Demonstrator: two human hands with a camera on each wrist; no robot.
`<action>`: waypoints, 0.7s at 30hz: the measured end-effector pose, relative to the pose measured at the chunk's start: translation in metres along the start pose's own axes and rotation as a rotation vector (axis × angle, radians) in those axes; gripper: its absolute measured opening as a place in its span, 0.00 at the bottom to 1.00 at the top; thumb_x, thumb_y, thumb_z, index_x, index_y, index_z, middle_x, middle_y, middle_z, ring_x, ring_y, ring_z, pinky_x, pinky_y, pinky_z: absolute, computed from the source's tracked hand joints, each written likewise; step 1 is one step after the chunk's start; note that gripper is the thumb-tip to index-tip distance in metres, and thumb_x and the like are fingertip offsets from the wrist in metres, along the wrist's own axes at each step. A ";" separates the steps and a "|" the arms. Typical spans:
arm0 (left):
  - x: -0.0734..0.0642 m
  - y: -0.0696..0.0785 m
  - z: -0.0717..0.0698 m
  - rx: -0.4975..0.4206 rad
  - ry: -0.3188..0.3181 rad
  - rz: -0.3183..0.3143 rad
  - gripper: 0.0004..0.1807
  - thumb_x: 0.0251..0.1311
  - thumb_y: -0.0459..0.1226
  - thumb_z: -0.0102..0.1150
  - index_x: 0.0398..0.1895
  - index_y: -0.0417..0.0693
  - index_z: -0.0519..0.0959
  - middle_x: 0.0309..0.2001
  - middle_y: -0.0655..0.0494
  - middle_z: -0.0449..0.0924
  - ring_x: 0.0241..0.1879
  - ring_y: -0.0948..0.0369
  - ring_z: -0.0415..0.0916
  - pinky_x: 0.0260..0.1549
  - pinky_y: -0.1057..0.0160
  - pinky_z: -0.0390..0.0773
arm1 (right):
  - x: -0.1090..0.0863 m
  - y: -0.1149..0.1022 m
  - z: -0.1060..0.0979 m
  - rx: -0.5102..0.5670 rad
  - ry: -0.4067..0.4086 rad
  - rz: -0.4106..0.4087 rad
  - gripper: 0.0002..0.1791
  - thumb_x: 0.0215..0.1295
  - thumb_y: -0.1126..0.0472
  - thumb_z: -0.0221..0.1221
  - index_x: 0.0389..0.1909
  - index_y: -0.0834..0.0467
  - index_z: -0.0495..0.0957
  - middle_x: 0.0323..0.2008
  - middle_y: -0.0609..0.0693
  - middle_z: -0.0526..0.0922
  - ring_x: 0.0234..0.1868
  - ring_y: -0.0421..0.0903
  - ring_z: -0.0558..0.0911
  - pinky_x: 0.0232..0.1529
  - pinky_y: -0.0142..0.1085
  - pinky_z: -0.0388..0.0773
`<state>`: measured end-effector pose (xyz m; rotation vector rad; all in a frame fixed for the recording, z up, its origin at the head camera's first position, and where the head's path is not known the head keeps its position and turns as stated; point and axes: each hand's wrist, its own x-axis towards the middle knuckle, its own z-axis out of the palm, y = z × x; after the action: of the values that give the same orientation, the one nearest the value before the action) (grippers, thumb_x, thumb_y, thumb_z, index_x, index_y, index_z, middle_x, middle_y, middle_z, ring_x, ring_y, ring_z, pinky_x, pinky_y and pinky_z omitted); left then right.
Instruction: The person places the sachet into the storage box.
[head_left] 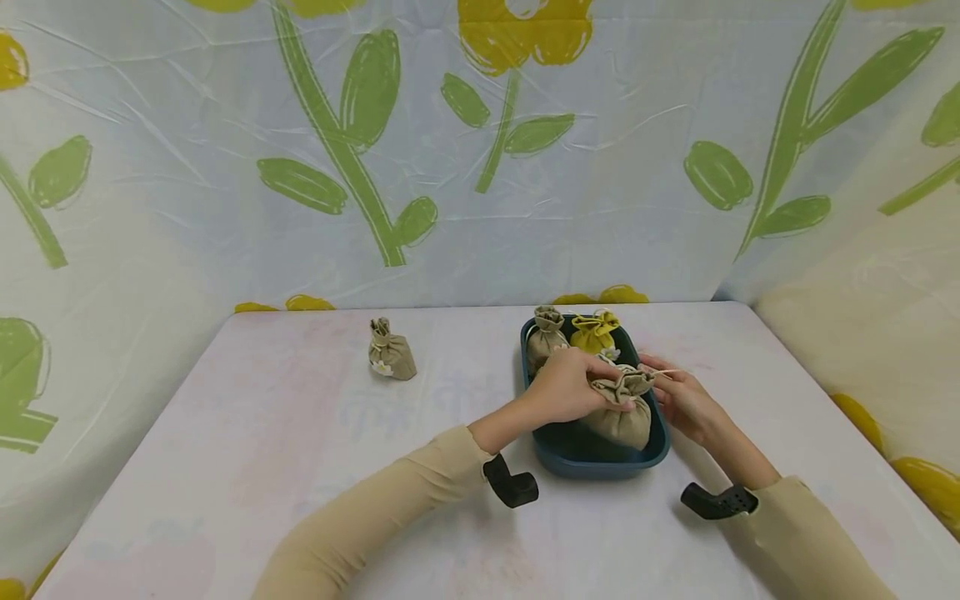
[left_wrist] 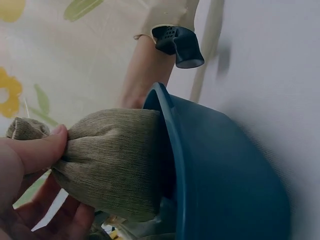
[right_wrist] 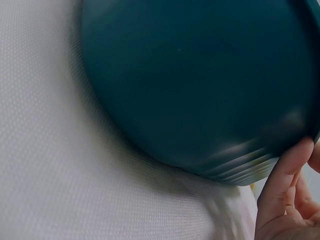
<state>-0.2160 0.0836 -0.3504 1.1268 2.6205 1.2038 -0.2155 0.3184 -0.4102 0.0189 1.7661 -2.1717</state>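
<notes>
My left hand (head_left: 567, 387) pinches the gathered neck of a beige drawstring pouch (head_left: 628, 423), holding it tilted over the near part of a dark blue plastic basin (head_left: 588, 472). In the left wrist view, the thumb presses the neck of this plump pouch (left_wrist: 110, 160), whose base dips inside the rim. At the basin's right side, my right hand (head_left: 693, 410) has its thumb and forefinger together on a thin pale drawstring (head_left: 670, 372) leading from the pouch's neck. In the right wrist view, the basin's wall (right_wrist: 190, 90) hides most of this grip.
Another beige pouch (head_left: 545, 343) and a yellow pouch (head_left: 592, 335) are in the basin's far end. A small beige pouch with a white flower (head_left: 393, 358) stands on the white-covered table (head_left: 315, 450) to the left. Flower-printed cloth (head_left: 600, 183) hangs behind.
</notes>
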 end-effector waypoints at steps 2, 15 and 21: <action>0.003 0.000 0.003 0.055 -0.026 0.014 0.21 0.48 0.47 0.73 0.46 0.50 0.86 0.44 0.60 0.86 0.44 0.71 0.82 0.36 0.84 0.72 | 0.000 0.000 0.000 0.000 0.000 -0.008 0.10 0.74 0.60 0.49 0.45 0.40 0.74 0.37 0.35 0.83 0.35 0.31 0.82 0.36 0.24 0.80; 0.011 0.006 0.017 0.206 -0.080 0.049 0.19 0.49 0.47 0.72 0.46 0.55 0.86 0.44 0.63 0.86 0.43 0.70 0.80 0.31 0.83 0.66 | 0.000 -0.001 0.004 -0.087 0.051 -0.012 0.09 0.74 0.57 0.49 0.46 0.39 0.73 0.39 0.32 0.80 0.40 0.30 0.79 0.40 0.25 0.79; 0.013 0.008 0.024 0.180 -0.104 0.028 0.17 0.50 0.42 0.72 0.46 0.55 0.86 0.44 0.63 0.86 0.46 0.68 0.80 0.37 0.82 0.68 | -0.001 -0.002 0.003 -0.023 0.044 0.034 0.08 0.74 0.57 0.49 0.46 0.40 0.73 0.37 0.35 0.82 0.38 0.32 0.81 0.38 0.26 0.80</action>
<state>-0.2131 0.1107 -0.3585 1.2222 2.6854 0.9016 -0.2147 0.3163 -0.4073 0.0911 1.8011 -2.1420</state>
